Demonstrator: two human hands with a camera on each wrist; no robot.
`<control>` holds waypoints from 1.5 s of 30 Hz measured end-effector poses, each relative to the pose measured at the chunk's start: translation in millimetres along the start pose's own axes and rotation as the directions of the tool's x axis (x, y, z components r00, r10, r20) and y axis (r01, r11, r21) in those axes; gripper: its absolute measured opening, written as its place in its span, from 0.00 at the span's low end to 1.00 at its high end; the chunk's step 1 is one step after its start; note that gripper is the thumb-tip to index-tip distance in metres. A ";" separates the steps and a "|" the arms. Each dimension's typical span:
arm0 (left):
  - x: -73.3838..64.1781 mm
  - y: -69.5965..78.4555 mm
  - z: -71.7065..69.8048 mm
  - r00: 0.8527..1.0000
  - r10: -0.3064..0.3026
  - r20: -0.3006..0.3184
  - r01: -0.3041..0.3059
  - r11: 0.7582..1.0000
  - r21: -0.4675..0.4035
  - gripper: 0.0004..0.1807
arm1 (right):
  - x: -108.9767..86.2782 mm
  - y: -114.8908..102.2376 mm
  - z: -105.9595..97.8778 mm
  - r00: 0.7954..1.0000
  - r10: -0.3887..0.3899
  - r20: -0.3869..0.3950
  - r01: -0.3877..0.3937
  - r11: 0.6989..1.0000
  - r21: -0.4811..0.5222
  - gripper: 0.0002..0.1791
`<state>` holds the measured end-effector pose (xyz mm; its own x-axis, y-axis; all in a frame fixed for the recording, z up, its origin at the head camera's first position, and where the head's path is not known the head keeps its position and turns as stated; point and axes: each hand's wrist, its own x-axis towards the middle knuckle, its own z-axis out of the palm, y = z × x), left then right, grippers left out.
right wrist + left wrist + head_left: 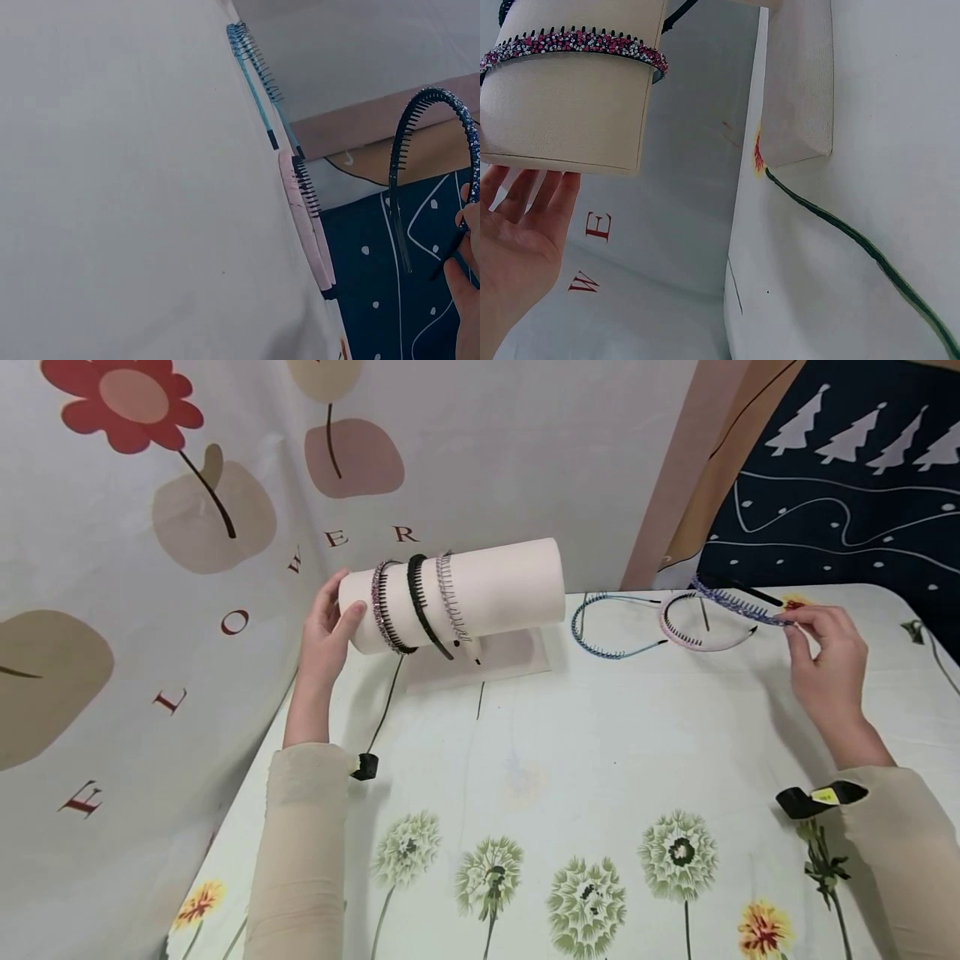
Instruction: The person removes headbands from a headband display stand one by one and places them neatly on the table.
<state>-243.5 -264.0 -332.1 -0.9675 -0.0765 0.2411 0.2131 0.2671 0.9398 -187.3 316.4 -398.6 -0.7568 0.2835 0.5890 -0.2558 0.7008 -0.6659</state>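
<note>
A pale cylindrical headband stand [517,585] lies sideways above its flat base [517,660] at the back of the table. My left hand [326,631] holds its left end, thumb at the near rim and fingers behind. Around the cylinder sit three toothed headbands: a pink-and-black glittery one [381,610], a black one [417,597] and a pale lilac one [452,597]. At the right, my right hand [828,664] pinches a blue-purple glittery headband [738,604] by one end. The right wrist view shows that headband [431,94] raised with its arch upward.
A light blue headband [592,647] and a pink headband [693,646] lie side by side near the table's back edge. The table is covered by a white flower-printed cloth [585,760]. Behind it hangs a printed curtain [480,460], with a dark tree-patterned cloth [825,510] at the right.
</note>
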 end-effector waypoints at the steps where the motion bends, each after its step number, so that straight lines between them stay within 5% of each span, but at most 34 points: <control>1: -0.2 0.4 0.1 1.000 0.000 0.000 0.000 1.000 0.000 0.34 | -0.2 0.8 -0.5 1.000 0.006 0.001 -0.006 1.000 -0.006 0.10; 45: 0.7 -0.9 -0.5 1.000 0.014 0.001 -0.014 1.000 -0.013 0.35 | -4.6 32.2 -19.0 0.995 0.092 -0.041 -0.097 0.988 -0.118 0.11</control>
<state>-244.4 -264.8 -332.7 -0.9645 -0.0722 0.2539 0.2282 0.2552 0.9396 -180.6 350.0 -414.0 -0.7517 0.3738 0.5434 -0.1084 0.7427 -0.6608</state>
